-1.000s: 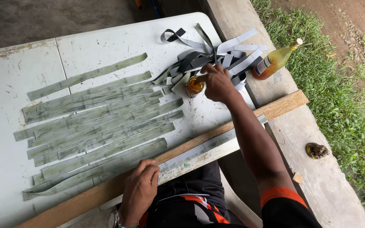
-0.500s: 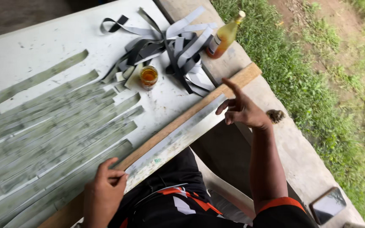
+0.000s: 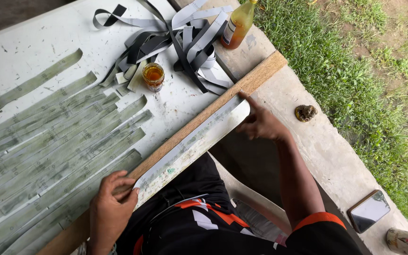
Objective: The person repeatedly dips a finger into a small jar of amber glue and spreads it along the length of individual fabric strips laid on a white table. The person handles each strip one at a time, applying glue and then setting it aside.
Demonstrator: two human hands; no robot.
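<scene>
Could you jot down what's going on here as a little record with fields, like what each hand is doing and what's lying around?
Setting: white table beside a concrete ledge and grass
Left hand: pressing down the near end of a long pale strip, next to a wooden batten
Right hand: fingertip touching the strip's far end
On table: rows of greenish strips, a tangle of black and grey bands, a small jar of amber liquid
On ledge: bottle of amber liquid, phone, small brown lump
</scene>
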